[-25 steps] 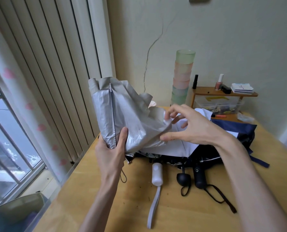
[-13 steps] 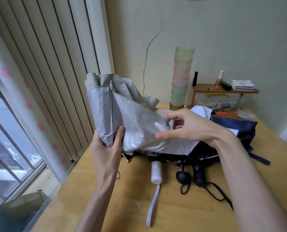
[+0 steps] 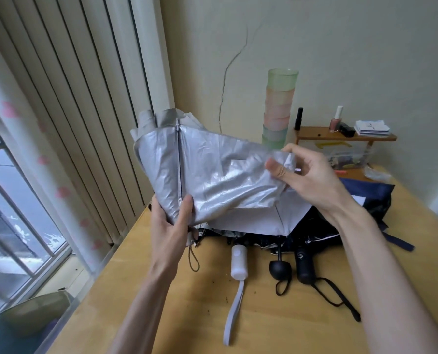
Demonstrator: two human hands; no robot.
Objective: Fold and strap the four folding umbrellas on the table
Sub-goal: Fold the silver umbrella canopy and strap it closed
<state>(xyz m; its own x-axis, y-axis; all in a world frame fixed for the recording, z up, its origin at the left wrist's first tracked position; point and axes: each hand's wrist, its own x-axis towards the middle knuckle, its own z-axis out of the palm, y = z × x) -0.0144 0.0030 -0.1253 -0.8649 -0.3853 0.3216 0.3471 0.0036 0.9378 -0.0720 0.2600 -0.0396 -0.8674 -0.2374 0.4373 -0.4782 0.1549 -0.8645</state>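
Note:
A silver umbrella (image 3: pixel 212 175) is held upright above the wooden table (image 3: pixel 276 323), its canopy loose and unstrapped. My left hand (image 3: pixel 170 226) grips its lower end, thumb on the fabric beside a rib. My right hand (image 3: pixel 307 175) pinches a canopy flap between thumb and fingers and holds it stretched out to the right. Three more umbrellas lie in a heap behind: one with a white handle (image 3: pixel 239 261) and grey strap, one with a round black handle (image 3: pixel 280 269), one with a black cylindrical handle (image 3: pixel 305 267). Their dark canopies (image 3: pixel 366 198) lie spread and overlapping.
A stack of pastel cups (image 3: pixel 279 108) stands at the back against the wall. A small wooden shelf (image 3: pixel 345 136) with bottles and cards stands over a clear plastic box at the back right. A window and vertical blinds (image 3: pixel 67 98) line the left side.
My right hand has pulled the canopy flap up and out to the right, stretching the silver fabric flat. My left hand keeps its grip on the lower end.

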